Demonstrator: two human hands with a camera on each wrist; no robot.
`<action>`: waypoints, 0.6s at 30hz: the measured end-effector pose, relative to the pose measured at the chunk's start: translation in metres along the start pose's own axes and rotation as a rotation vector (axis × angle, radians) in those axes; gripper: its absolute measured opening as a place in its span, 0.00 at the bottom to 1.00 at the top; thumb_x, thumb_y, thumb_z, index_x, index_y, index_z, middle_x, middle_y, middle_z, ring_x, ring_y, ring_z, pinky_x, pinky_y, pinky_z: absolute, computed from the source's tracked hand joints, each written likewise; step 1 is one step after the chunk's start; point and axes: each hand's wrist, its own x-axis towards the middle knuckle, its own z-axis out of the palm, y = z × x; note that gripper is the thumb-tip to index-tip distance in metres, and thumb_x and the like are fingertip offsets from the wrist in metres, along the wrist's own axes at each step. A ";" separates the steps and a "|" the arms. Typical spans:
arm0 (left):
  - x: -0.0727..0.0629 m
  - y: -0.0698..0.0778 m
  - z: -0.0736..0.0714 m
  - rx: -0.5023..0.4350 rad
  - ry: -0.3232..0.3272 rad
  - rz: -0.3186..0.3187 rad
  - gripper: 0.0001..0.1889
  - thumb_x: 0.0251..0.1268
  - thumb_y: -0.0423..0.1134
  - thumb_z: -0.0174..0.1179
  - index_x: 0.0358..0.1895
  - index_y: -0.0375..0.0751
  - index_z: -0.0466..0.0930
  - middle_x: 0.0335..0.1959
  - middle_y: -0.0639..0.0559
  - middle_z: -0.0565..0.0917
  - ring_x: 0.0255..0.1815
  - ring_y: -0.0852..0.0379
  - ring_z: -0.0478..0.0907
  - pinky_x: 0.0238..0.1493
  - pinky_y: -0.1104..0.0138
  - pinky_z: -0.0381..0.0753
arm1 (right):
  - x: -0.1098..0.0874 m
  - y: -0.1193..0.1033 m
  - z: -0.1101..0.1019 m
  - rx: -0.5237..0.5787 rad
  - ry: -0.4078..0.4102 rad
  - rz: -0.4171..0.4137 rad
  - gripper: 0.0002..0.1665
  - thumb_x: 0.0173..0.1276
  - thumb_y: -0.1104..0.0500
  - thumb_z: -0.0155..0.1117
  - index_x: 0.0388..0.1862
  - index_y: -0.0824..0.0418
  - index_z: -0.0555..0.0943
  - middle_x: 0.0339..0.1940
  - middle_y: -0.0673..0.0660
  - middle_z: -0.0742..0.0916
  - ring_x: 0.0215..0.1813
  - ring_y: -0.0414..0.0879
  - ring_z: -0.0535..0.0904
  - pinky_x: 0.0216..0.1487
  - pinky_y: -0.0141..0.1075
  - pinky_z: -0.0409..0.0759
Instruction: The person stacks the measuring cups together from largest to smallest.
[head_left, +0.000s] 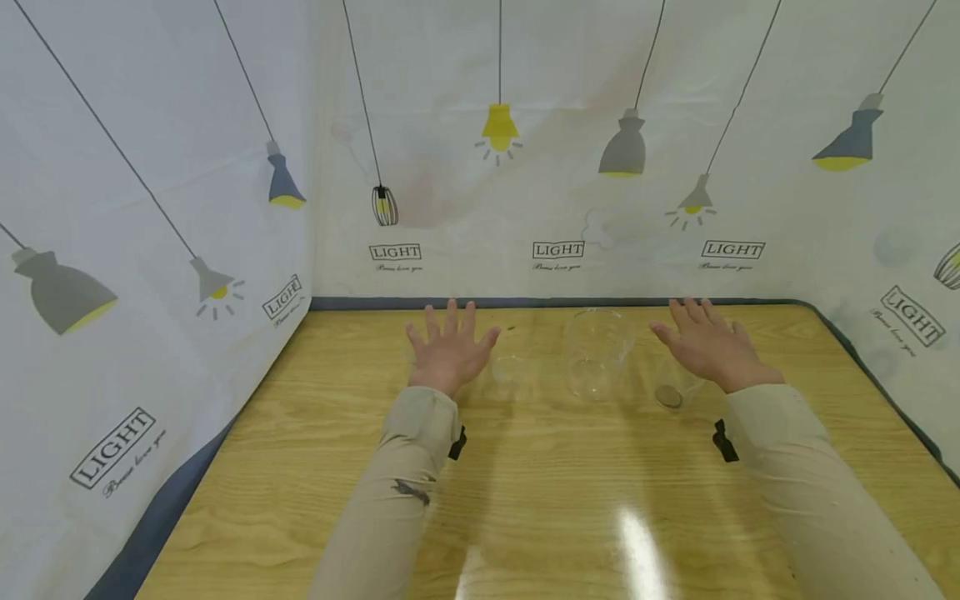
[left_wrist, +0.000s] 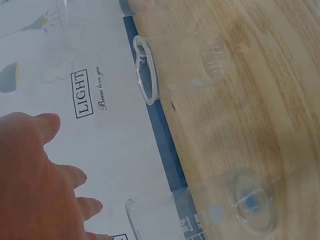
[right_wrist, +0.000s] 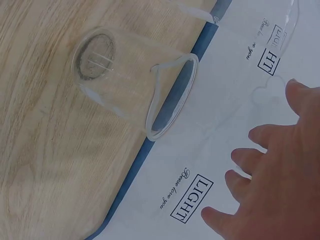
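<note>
Several clear glass beakers stand upright on the wooden table. The largest is between the two hands. My left hand, fingers spread and straight, is held up beside a smaller beaker and holds nothing. Two beakers show in the left wrist view: one with a spout and one with a printed scale. My right hand is also empty, its fingers extended, above a beaker that it partly hides. That spouted beaker appears whole in the right wrist view, apart from the fingers.
A white cloth printed with lamps rises behind the table and along both sides. A dark blue band runs along the table's far edge. A black strap end hangs at each sleeve cuff.
</note>
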 end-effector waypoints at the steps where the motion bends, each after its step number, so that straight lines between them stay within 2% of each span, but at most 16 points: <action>1: 0.000 0.000 0.000 -0.001 0.000 -0.001 0.36 0.61 0.69 0.21 0.70 0.57 0.37 0.71 0.50 0.37 0.68 0.40 0.27 0.58 0.39 0.29 | -0.001 -0.001 0.000 -0.001 -0.002 0.001 0.51 0.63 0.28 0.22 0.70 0.66 0.39 0.69 0.70 0.43 0.68 0.65 0.33 0.57 0.64 0.30; 10: -0.004 -0.001 -0.001 0.010 0.005 0.001 0.36 0.61 0.69 0.23 0.70 0.58 0.35 0.71 0.50 0.36 0.68 0.41 0.26 0.58 0.39 0.28 | -0.009 -0.007 -0.006 0.001 0.011 0.000 0.50 0.64 0.30 0.23 0.70 0.67 0.40 0.68 0.71 0.44 0.67 0.66 0.34 0.57 0.65 0.32; 18: -0.012 -0.002 0.001 0.011 0.079 0.053 0.37 0.61 0.69 0.23 0.70 0.58 0.36 0.71 0.51 0.36 0.69 0.41 0.28 0.59 0.39 0.29 | -0.015 -0.010 -0.005 -0.053 0.087 -0.029 0.48 0.65 0.31 0.22 0.70 0.64 0.40 0.69 0.68 0.44 0.68 0.65 0.35 0.57 0.65 0.35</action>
